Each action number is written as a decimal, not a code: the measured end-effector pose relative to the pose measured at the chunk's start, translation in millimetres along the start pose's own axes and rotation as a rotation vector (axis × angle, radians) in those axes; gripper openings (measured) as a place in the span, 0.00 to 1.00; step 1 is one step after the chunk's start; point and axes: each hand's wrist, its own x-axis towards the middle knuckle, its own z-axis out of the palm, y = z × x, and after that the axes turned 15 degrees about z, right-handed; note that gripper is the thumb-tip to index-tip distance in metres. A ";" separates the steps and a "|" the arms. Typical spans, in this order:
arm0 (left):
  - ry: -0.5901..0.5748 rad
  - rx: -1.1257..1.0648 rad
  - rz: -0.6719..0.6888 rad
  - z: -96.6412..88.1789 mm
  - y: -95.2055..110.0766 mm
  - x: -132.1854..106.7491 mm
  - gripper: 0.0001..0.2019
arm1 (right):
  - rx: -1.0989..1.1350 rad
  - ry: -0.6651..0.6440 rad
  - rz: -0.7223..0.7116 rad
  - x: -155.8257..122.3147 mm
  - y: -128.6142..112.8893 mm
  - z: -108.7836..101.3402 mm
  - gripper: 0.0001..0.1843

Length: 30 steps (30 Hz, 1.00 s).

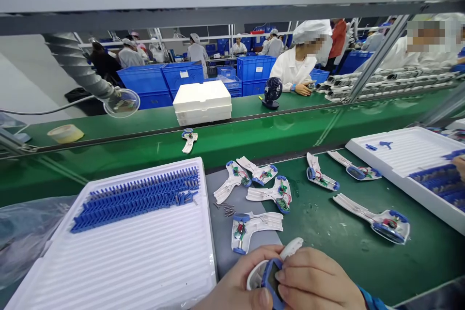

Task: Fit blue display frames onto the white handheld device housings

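Observation:
Both hands meet at the bottom edge over one white and blue device shell. My left hand cups it from below, thumb against its blue part. My right hand is curled over its right side, fingertips pressing on the blue piece. The shell's white handle sticks up between the hands. Just beyond lie several open shells with wiring, the nearest one on a grey mat. A small heap of springs rests on that mat.
A white ribbed tray with rows of blue parts fills the left. Another such tray sits at right, a co-worker's fingers at its edge. A green conveyor carries a shell, foam boxes, a small fan and tape.

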 end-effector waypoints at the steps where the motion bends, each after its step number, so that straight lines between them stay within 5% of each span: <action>1: 0.012 0.011 0.001 3.3 3.6 -1.0 0.37 | 0.055 -0.041 0.029 5.1 -1.6 -2.5 0.07; 7: -0.021 0.111 -0.033 21.1 26.2 -0.6 0.34 | 0.357 -0.092 0.227 21.9 -3.5 -4.7 0.05; 12: -0.040 0.193 -0.004 23.9 33.3 2.5 0.31 | 0.323 -0.236 0.282 21.2 -3.7 -5.2 0.02; 17: -0.010 0.090 -0.042 21.1 28.6 -2.0 0.36 | 0.219 -0.267 0.251 21.3 -12.7 -11.8 0.10; 26: 0.044 -0.020 -0.031 5.4 2.5 0.7 0.39 | -0.040 0.087 0.033 -9.0 -2.5 13.2 0.07; 30: 0.093 0.042 0.128 7.4 4.4 3.6 0.40 | -0.070 0.116 0.034 -21.8 2.2 19.9 0.12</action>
